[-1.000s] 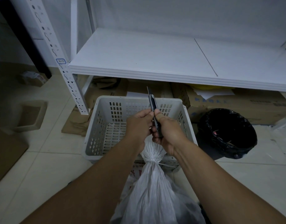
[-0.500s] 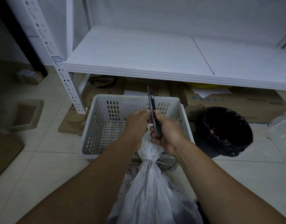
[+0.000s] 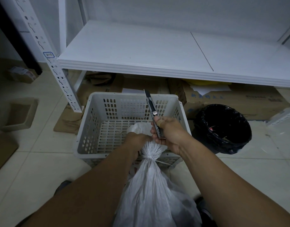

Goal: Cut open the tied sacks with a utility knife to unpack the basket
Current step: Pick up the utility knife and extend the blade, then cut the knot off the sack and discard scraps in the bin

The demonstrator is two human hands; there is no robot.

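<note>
Left hand [image 3: 137, 141] grips the sack [image 3: 154, 190] neck above the tie [image 3: 149, 157], right hand [image 3: 171, 135] holds the utility knife [image 3: 150, 105] blade-up; next, I reckon, cutting that tie

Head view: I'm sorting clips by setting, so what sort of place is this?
Likely a stockroom: a white metal shelf on a tiled floor, cardboard boxes under it, and a plastic basket beside a lined bin.

The sack [image 3: 150, 194] is white with fine creased streaks. The basket [image 3: 132, 94] is pale grey, slotted in rows. The utility knife [image 3: 150, 104] is dark, its blade silvery. Black bin liner [image 3: 222, 128], white shelf [image 3: 132, 49], brown cardboard box [image 3: 255, 102], beige floor tiles [image 3: 39, 169].
</note>
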